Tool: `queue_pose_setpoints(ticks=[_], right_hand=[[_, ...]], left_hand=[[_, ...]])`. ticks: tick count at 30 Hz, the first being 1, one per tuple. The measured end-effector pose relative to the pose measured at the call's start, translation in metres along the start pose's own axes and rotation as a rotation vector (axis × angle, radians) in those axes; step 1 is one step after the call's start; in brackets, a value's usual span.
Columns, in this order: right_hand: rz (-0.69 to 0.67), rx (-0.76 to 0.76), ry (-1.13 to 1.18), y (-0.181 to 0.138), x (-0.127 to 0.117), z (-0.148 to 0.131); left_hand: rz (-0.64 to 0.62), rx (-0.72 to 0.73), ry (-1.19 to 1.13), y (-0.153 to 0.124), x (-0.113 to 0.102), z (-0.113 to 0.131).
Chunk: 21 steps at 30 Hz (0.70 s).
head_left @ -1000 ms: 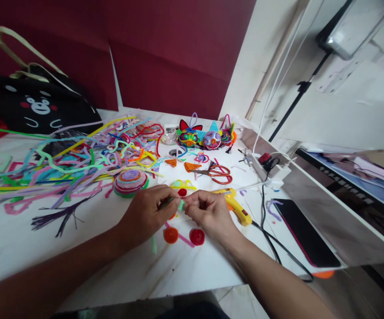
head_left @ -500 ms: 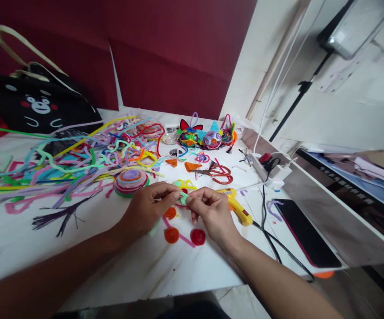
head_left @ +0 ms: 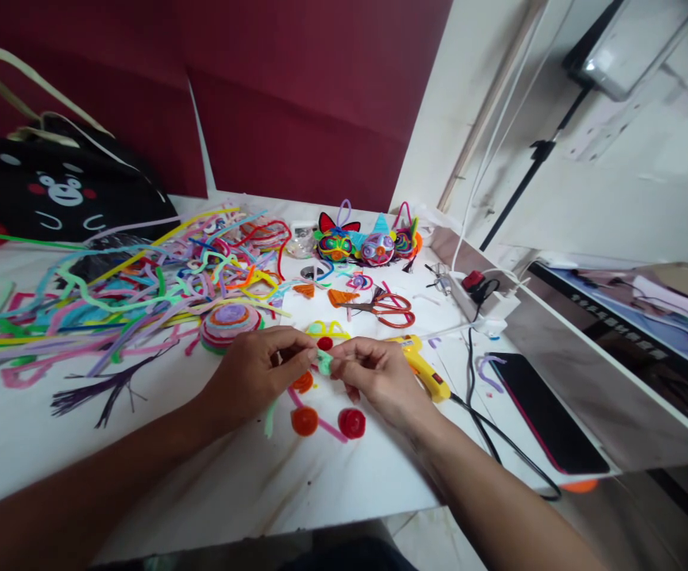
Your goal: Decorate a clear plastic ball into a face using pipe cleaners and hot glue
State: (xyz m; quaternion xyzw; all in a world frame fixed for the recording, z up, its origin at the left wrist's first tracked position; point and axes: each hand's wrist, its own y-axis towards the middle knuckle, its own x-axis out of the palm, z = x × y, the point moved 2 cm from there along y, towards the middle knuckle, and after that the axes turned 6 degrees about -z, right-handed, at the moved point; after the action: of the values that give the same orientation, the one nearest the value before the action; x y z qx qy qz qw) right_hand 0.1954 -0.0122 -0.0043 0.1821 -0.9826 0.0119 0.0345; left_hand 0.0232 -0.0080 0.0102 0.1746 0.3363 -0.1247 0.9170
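Observation:
A small mint-green pipe cleaner point(head_left: 324, 364), wound into a flat coil, is pinched between my two hands. My left hand point(head_left: 266, 366) grips it from the left with thumb and forefinger; a loose mint-green end point(head_left: 270, 419) hangs below that hand. On the other side, my right hand point(head_left: 376, 373) pinches the coil's right edge. Just beneath lie an orange coil point(head_left: 304, 421), a red coil point(head_left: 352, 423) and a pink pipe cleaner point(head_left: 330, 430). Partly behind my fingers sits another orange coil point(head_left: 302, 382). A dark red coil point(head_left: 324, 343) shows just beyond the fingertips.
Pipe cleaners point(head_left: 135, 293) heap on the left beside a striped dome point(head_left: 230, 323). Beyond my hands lie scissors point(head_left: 392, 309) and finished colourful ornaments point(head_left: 378, 248). To the right are a yellow glue gun point(head_left: 427, 373), its black cord, a phone point(head_left: 549, 416) and a power strip point(head_left: 468, 297).
The mint-green coil has turned a little between my fingers, and its loose end now shows more below my left hand. The whole view has shifted slightly.

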Motion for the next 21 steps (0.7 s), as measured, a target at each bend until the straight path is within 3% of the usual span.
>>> queue_pose_setpoints(ticks=[5, 10, 16, 21], right_hand=[[0.001, 0.039, -0.095, 0.0, 0.0, 0.005], [-0.009, -0.017, -0.133, -0.001, 0.001, 0.007], [0.083, -0.029, -0.136, -0.004, 0.006, 0.006], [0.165, -0.043, -0.064, -0.004, 0.011, 0.006]], left_hand=[[-0.016, 0.026, 0.014, -0.002, 0.001, 0.003], [-0.013, 0.032, 0.036, -0.002, 0.002, 0.005], [0.04, 0.0, 0.051, -0.004, 0.005, 0.004], [0.053, -0.055, -0.091, -0.004, 0.01, 0.003]])
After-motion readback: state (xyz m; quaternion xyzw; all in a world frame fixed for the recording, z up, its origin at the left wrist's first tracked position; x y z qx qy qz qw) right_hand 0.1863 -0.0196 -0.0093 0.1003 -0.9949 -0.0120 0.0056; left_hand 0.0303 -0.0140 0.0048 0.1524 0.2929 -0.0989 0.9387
